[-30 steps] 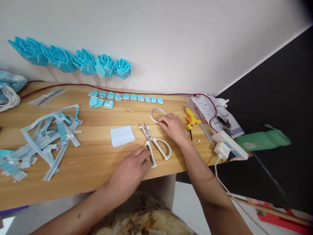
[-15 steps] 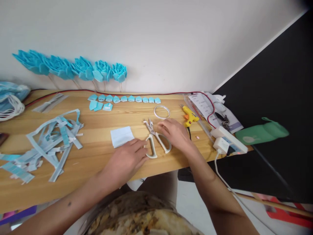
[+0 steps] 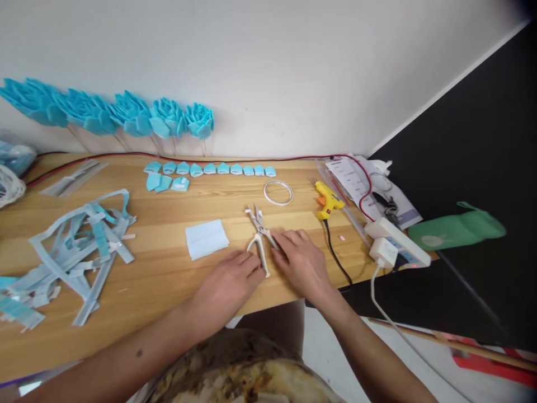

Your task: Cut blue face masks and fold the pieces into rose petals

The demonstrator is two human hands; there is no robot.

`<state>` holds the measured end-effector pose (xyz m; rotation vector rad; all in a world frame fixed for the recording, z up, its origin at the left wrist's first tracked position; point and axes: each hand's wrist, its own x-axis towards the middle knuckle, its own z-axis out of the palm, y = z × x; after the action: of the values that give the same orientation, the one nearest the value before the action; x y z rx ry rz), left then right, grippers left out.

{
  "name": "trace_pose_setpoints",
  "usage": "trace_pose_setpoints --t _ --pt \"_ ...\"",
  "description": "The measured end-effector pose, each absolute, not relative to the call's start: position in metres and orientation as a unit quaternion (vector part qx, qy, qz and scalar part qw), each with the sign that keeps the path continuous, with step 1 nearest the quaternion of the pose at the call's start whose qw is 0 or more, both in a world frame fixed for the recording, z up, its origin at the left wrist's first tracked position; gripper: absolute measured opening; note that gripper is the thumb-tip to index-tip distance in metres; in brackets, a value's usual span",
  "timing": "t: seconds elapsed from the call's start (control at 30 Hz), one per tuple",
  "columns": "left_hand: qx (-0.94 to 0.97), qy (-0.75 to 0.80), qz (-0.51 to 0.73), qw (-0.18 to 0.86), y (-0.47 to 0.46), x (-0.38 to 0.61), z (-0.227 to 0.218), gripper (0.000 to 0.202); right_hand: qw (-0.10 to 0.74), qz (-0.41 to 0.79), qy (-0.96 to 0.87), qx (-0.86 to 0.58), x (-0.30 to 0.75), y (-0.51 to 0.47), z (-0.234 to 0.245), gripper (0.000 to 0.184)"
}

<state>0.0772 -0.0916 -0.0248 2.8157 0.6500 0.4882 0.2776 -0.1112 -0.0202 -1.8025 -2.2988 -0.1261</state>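
A pair of scissors with off-white handles lies on the wooden table in front of me, blades pointing away and slightly apart. My left hand has its curled fingers on the left handle loop. Over the right handle, my right hand is closed, covering most of that loop. Just left of the scissors lies a folded pale blue cloth piece, touched by neither hand. Beyond the blades is a white ring-shaped roll.
Blue fabric flowers on sticks lean at the wall. Several folded blue petals form a row. Cut strips are heaped left. At right are a yellow glue gun, a power strip and a green bottle.
My right hand has come down from beside the blades onto the right scissor handle. My left hand has stayed at the left handle. The camera view has shifted slightly.
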Motion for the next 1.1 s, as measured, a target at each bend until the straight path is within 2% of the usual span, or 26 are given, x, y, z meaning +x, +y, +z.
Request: trace_pose_setpoints --t 0.27,0.47,0.53,0.63,0.7,0.77,0.87,0.93,1.0,1.1 --pt "0.949 0.213 0.184 0.143 -0.088 0.070 -0.019 0.026 0.093 -0.051 -0.818 -0.565 0.297 -0.091 -0.015 0.034" --pt "0.921 0.217 0.282 0.159 -0.087 0.055 -0.019 0.015 0.119 -0.041 -0.800 -0.587 0.300 -0.087 -0.012 0.032" --pt "0.899 0.251 0.315 0.172 -0.081 0.039 -0.008 0.018 0.149 -0.045 -0.792 -0.591 0.296 -0.086 -0.004 0.030" --pt "0.823 0.402 0.342 0.208 -0.065 0.015 0.014 0.021 0.204 -0.021 -0.808 -0.552 0.277 -0.080 0.014 0.023" --pt "0.761 0.466 0.359 0.273 -0.050 0.007 0.027 0.019 0.184 0.012 -0.848 -0.496 0.253 -0.071 0.026 0.020" --pt "0.698 0.490 0.388 0.350 -0.033 0.008 0.032 0.020 0.117 0.022 -0.896 -0.428 0.226 -0.061 0.033 0.018" --pt "0.623 0.464 0.435 0.455 -0.013 0.014 0.025 0.023 0.017 0.021 -0.931 -0.363 0.193 -0.047 0.032 0.014" --pt "0.583 0.458 0.449 0.499 -0.006 0.017 0.014 0.022 -0.018 0.025 -0.934 -0.357 0.183 -0.039 0.026 0.013" --pt "0.559 0.458 0.445 0.529 -0.004 0.018 0.003 0.021 -0.022 0.044 -0.929 -0.368 0.181 -0.034 0.019 0.013" --pt "0.564 0.453 0.403 0.560 -0.006 0.016 -0.010 0.021 0.018 0.095 -0.920 -0.379 0.188 -0.030 0.009 0.017"
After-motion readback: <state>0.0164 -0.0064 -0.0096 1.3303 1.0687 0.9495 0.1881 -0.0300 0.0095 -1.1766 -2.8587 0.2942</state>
